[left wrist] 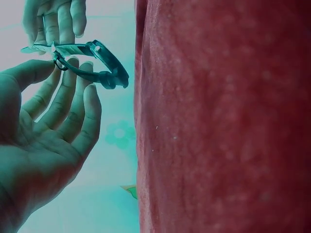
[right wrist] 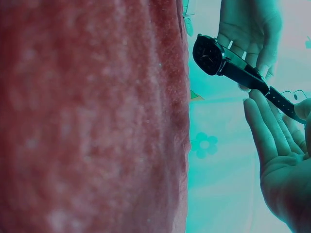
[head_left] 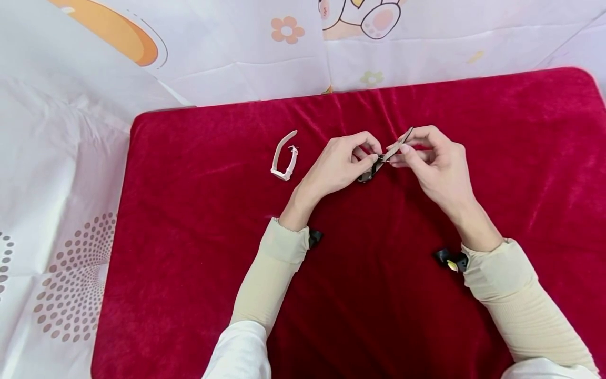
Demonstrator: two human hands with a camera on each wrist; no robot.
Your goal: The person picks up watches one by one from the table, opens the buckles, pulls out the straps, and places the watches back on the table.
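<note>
Watch (head_left: 374,167), dark-faced, held above the middle of the red cloth (head_left: 199,221), pinched at the buckle by the left hand (head_left: 338,167), strap end pinched by the right hand (head_left: 433,160). Could slip from such light fingertip grips and drop; soft velvet below. Further left, a white strap (head_left: 285,156) on the cloth. Beyond, a table under a patterned white sheet (head_left: 61,158).

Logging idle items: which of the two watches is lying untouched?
The white watch, alone on the red cloth left of the hands; both hands hold the dark watch.
</note>
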